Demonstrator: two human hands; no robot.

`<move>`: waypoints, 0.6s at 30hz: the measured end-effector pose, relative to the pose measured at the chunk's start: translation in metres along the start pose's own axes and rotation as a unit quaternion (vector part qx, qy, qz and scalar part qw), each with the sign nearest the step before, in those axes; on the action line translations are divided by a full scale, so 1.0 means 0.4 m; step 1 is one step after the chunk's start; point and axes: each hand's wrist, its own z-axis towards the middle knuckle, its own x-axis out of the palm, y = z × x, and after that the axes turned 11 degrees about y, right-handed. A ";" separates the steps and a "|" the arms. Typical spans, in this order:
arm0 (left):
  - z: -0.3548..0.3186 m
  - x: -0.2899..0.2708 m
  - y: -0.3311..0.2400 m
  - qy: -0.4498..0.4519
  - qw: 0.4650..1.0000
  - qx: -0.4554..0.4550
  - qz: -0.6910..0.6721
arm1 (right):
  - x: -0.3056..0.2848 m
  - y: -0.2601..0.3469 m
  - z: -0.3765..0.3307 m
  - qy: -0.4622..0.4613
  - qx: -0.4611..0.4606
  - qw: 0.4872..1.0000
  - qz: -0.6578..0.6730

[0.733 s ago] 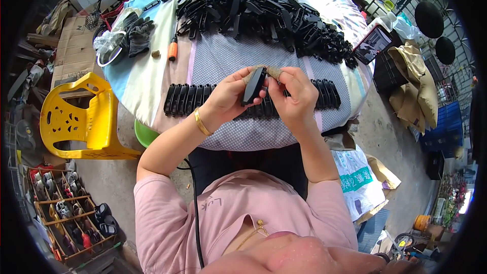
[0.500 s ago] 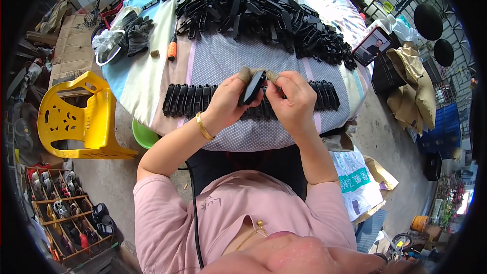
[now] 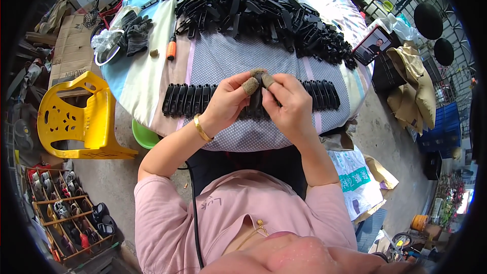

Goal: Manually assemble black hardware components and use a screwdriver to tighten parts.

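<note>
Both hands meet over the near middle of the table around one long black plastic piece (image 3: 257, 97), mostly hidden by my fingers. My left hand (image 3: 229, 100) pinches it from the left side; a tan finger wrap (image 3: 250, 86) covers its thumb tip. Opposite it, my right hand (image 3: 290, 100) presses on the far end with wrapped fingertips. Beneath my hands runs a neat row of similar black pieces (image 3: 185, 100), packed side by side. Farther back, a big heap of loose black pieces (image 3: 243, 12) spreads across the table.
On the cloth-covered table (image 3: 223, 61) lie an orange-handled screwdriver (image 3: 171, 50), dark gloves (image 3: 137, 35) and a small tan wrap (image 3: 153, 53). A phone (image 3: 375, 45) is propped at the right edge. A yellow chair (image 3: 91, 116) stands left, paper sacks (image 3: 411, 86) right.
The black piece has turned from a slant to nearly upright, its broad face hidden now. My right fingers have moved left onto its far end, beside my left fingertips.
</note>
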 end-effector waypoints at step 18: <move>-0.132 -0.123 -0.234 -0.222 0.856 0.040 0.465 | -0.042 -0.214 0.063 0.090 0.117 0.988 -0.047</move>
